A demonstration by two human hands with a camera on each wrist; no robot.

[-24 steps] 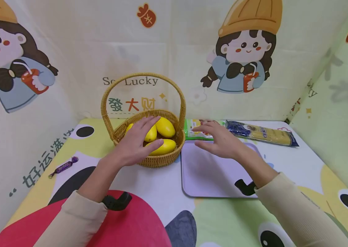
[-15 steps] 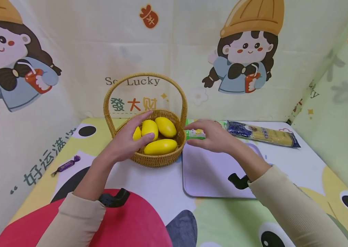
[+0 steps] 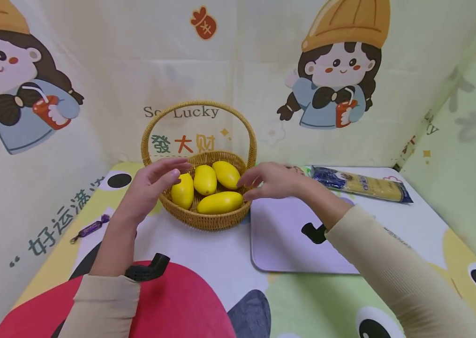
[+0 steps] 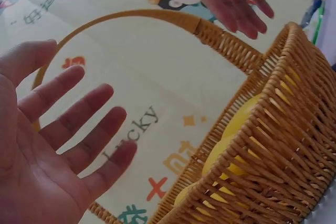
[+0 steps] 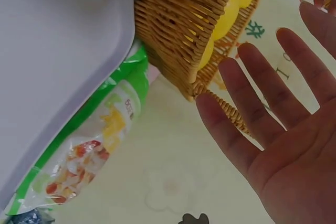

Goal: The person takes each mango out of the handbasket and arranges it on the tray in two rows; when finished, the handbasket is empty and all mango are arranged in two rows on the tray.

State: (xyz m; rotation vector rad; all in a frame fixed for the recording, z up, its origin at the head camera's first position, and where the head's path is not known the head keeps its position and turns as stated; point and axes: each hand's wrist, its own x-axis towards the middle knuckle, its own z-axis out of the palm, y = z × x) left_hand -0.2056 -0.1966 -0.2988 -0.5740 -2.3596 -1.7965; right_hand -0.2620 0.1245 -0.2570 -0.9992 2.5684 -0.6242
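A wicker basket (image 3: 208, 221) with a tall arched handle stands at the back of the table, and several yellow mangoes (image 3: 220, 203) lie in it. My left hand (image 3: 147, 190) hovers at the basket's left side, its fingers spread and loosely bent in the left wrist view. On the other side, my right hand (image 3: 273, 180) is at the basket's right rim with relaxed fingers. Neither hand holds anything. Whether the right fingertips touch the rim, I cannot tell. In the right wrist view the right palm (image 5: 299, 166) faces the basket.
A lilac tray (image 3: 288, 244) lies right of the basket. Behind it are a green-and-white food packet (image 5: 100, 145), mostly hidden by my right hand in the head view, and a long blue-and-yellow packet (image 3: 360, 184). A purple wrapped candy (image 3: 90, 228) lies at the left.
My left hand has moved left, from over the mangoes to the basket's side. My right hand has moved left to the right rim. The basket and mangoes stay put.
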